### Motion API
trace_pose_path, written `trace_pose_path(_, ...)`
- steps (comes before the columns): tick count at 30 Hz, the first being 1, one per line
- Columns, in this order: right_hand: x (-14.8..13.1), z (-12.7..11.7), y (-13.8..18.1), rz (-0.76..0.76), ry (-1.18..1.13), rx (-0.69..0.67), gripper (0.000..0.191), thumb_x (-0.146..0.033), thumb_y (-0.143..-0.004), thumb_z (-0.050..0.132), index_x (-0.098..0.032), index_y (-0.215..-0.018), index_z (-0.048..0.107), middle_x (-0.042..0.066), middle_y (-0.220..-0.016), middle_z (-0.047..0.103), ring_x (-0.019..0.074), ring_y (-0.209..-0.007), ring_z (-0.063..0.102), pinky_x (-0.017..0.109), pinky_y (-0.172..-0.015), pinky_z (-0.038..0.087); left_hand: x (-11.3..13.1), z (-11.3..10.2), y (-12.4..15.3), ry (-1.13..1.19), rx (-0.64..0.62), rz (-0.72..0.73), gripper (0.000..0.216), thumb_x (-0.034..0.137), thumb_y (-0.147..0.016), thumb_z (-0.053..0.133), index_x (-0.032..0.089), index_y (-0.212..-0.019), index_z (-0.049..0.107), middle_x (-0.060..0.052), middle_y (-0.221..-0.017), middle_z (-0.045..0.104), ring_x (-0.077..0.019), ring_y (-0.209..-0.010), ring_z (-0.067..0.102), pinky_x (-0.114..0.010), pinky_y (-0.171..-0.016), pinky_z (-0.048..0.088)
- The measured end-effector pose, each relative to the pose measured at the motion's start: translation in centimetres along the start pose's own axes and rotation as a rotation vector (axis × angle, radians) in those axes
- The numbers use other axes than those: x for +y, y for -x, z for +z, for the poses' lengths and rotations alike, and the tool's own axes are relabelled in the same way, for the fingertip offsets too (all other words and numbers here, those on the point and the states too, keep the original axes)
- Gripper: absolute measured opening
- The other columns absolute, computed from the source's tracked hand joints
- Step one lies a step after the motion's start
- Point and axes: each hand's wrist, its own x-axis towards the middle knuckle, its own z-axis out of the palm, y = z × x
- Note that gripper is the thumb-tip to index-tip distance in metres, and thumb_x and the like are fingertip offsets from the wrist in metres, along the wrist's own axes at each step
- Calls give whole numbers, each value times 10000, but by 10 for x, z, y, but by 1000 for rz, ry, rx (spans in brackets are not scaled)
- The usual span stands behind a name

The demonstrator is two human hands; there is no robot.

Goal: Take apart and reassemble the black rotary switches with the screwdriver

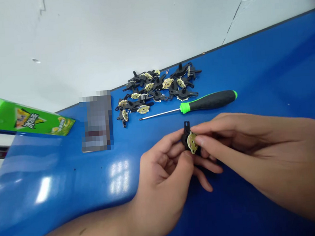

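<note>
Just in front of the screwdriver, my left hand is closed around a small black plastic part with a slotted tab pointing up. Against the face of this part sits a round gold-coloured plate with small holes. The thumb and forefinger of my right hand pinch the plate at its right edge. Fingers hide the lower part of the black piece, so I cannot tell whether the plate is fastened to it. A screwdriver with a black and green handle lies beyond my hands, its tip to the left.
Several similar black parts with gold plates lie in a loose pile near the wall. A pixelated dark rectangular object rests left of them. A green printed carton is at the far left. The blue tabletop is glossy and meets a white wall.
</note>
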Motion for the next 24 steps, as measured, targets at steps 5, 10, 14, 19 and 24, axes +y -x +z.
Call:
trace_pose_path(5,-2,-8,1,-218,278,-42,221,-212,-1111,637,-342,-1089,813,-81,-954,830,114,-796,790,216,-659,614,3,1,-1,30,39,-32,212,53,-952,803,131,-1135,730,-1,-755,802,-112,-576,762,-168,-565,646)
trace_pose_path(10,-6,-10,0,-298,334,-99,183,-171,-1107,631,-305,-1128,754,-63,-1021,841,110,-884,794,218,-763,612,2,-1,-1,-24,47,-45,189,110,-973,810,129,-1156,764,-53,-894,867,-105,-519,742,-194,-548,635)
trace_pose_path(14,-4,-10,3,-302,332,-119,169,-181,-1113,627,-301,-1158,738,-77,-959,820,85,-817,760,200,-778,609,2,-2,0,-36,41,-33,156,157,-1005,798,127,-1158,797,-101,-1006,893,-133,-560,779,-200,-523,620)
trace_pose_path(19,0,-9,4,-252,346,-128,132,-256,-1122,631,-319,-1156,743,-104,-882,783,77,-800,768,200,-812,619,1,1,0,-32,70,10,113,121,-988,814,154,-1097,816,-51,-907,890,-125,-549,775,-201,-540,643)
trace_pose_path(24,5,-10,4,-226,363,-125,68,-293,-1098,663,-333,-1134,705,-110,-938,796,92,-768,776,225,-761,637,1,0,0,-42,64,-13,170,118,-968,835,146,-1133,801,-59,-942,900,-103,-514,750,-193,-544,649)
